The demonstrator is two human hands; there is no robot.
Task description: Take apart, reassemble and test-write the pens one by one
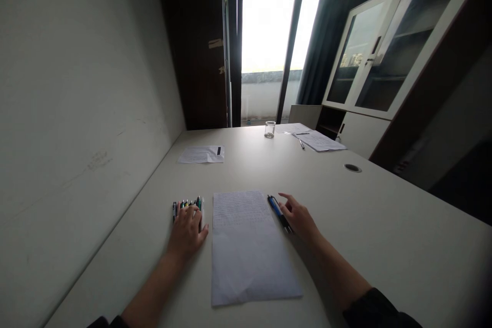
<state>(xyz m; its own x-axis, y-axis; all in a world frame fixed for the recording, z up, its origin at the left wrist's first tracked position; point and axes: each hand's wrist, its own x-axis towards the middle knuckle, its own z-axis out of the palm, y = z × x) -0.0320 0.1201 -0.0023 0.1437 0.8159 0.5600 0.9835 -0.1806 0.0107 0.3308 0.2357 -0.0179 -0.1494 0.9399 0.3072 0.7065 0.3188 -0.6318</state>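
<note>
Pens [199, 202] are partly covered by the spread left hand [186, 228], perhaps for alignment, and blue pens [276, 207] beside the paper [246, 251] are seemingly touched by the half-curled right hand [301, 219].

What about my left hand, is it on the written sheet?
No, the left hand is over the row of pens, to the left of the written sheet.
</note>
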